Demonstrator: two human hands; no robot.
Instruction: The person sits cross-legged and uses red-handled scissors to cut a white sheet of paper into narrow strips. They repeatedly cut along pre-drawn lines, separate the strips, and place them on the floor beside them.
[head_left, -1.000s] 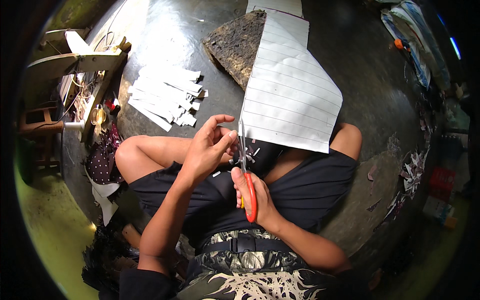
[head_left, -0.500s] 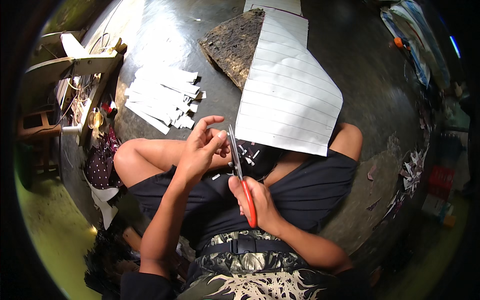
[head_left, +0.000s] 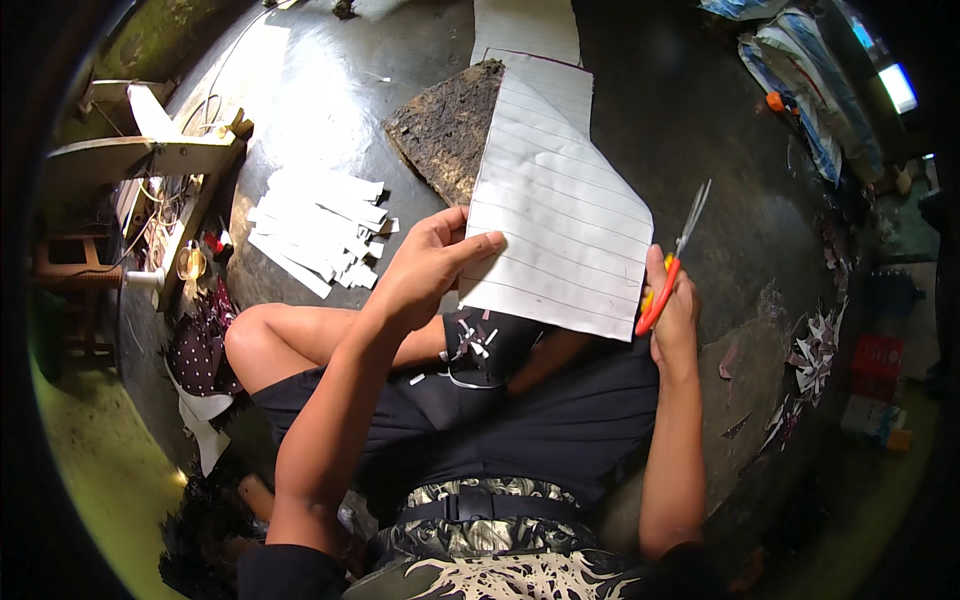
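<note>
My left hand (head_left: 415, 270) pinches the left edge of a large white sheet (head_left: 560, 220) ruled with dark lines, its thumb lying on top. The sheet slopes over my crossed legs, and its far end rests by a rough, dark wedge-shaped block (head_left: 445, 125). At the sheet's right lower edge, my right hand (head_left: 678, 320) is closed around scissors (head_left: 664, 288) with red and yellow handles. Their blades point up and away, off to the side of the sheet. Whether the right fingers also touch the sheet is hard to tell.
Left of the block lies a pile of cut white strips (head_left: 315, 225) on the dark floor. Small white scraps (head_left: 475, 340) lie in my lap. A wooden frame (head_left: 190, 200) with cables stands at left. More scraps (head_left: 818, 350) and a crumpled white-blue sack (head_left: 795, 90) lie at right.
My left hand has moved forward and taken hold of the sheet's left edge. The right hand has carried the scissors from my lap to the sheet's right side.
</note>
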